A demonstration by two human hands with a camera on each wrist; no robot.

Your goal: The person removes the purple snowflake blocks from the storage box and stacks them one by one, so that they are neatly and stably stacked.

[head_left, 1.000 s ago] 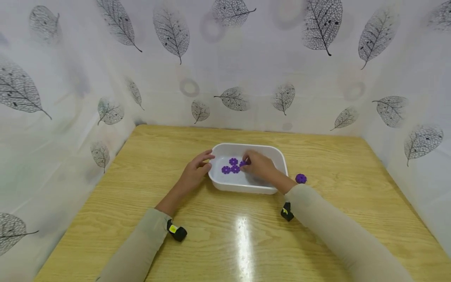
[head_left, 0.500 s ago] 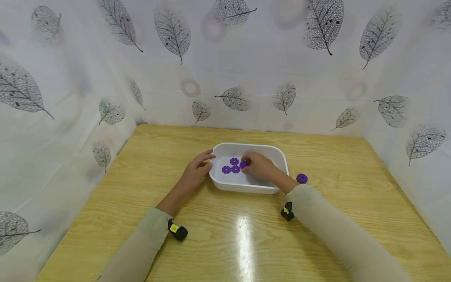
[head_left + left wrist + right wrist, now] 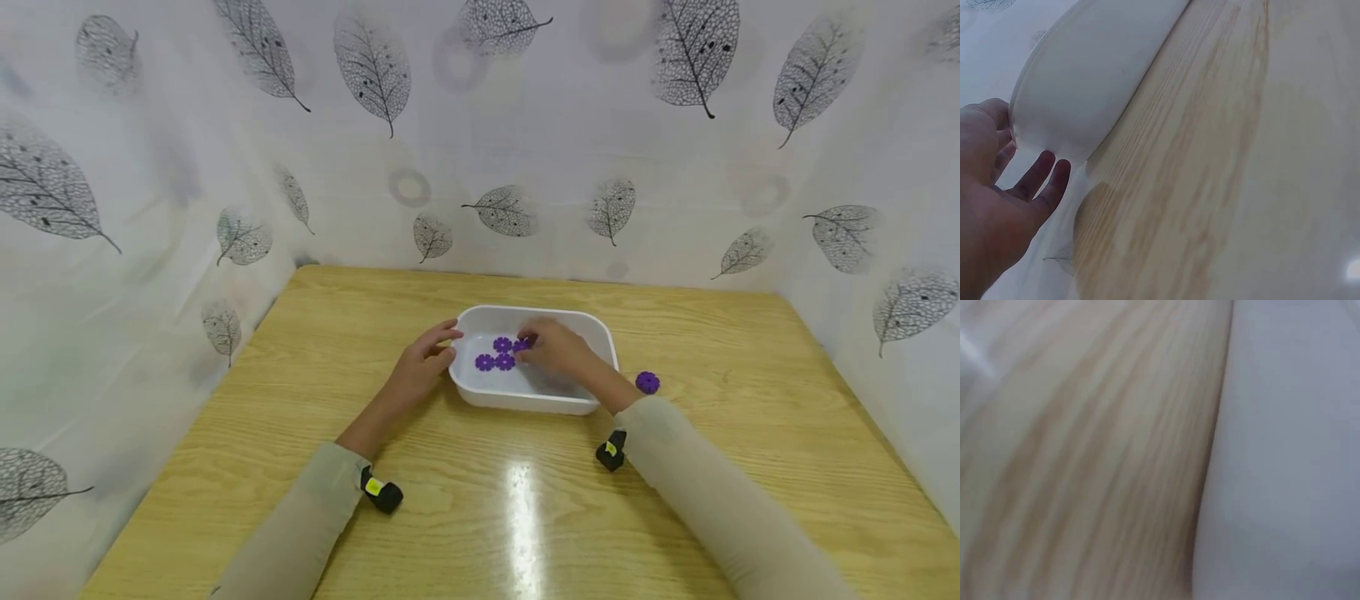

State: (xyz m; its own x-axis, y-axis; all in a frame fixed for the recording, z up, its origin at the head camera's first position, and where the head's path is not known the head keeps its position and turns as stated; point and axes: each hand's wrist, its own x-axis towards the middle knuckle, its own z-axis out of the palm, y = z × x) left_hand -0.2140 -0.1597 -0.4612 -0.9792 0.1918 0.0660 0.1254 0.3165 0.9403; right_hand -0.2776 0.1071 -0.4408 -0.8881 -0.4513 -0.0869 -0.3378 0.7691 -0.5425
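Observation:
A white tray [image 3: 525, 402] holds several purple flower-shaped pieces [image 3: 485, 362] lying flat toward its left half. Inside the tray, the right hand [image 3: 557, 348] pinches another purple piece [image 3: 521, 345] between thumb and fingers, close beside the others. At the tray's left end rests the left hand [image 3: 417, 364], thumb and fingers against the rim. In the left wrist view the left hand's fingertips [image 3: 1047, 156] touch the tray's outer wall [image 3: 1091, 81]. The right wrist view has only the tray's side [image 3: 1279, 456], with the right hand out of sight.
One purple flower-shaped piece [image 3: 647, 382] lies on the wooden table [image 3: 480, 517] just right of the tray. A leaf-patterned curtain [image 3: 510, 125] stands behind the table and along both sides. Each wrist wears a black camera [image 3: 386, 496].
The purple piece in the right hand has shifted and tilted slightly among the others. The left hand keeps its place at the tray, and the whole view has slid a little.

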